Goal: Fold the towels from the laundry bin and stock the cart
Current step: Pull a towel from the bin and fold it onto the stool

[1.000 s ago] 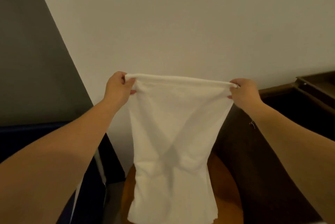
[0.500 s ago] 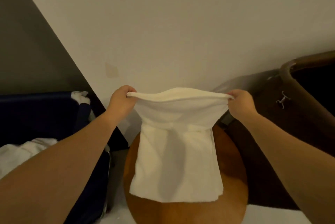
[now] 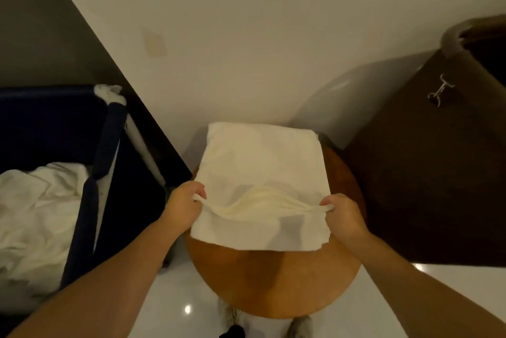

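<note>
White towel [image 3: 260, 168] lies spread on the round table [image 3: 273, 285], far edge near the wall, with the laundry bin [image 3: 90, 200] close on the left and what may be the cart [image 3: 424, 173] on the right. I see the left hand [image 3: 182, 205] and right hand [image 3: 343, 217] pinching a raised fold.

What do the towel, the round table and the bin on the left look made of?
towel: white soft cloth, probably cotton terry; it drapes and bunches at the pinched edge.
round table: likely wood or veneer, orange-brown, smooth matte top; no grain discernible.
bin: dark navy fabric walls on a pale tube frame, apparently.
</note>
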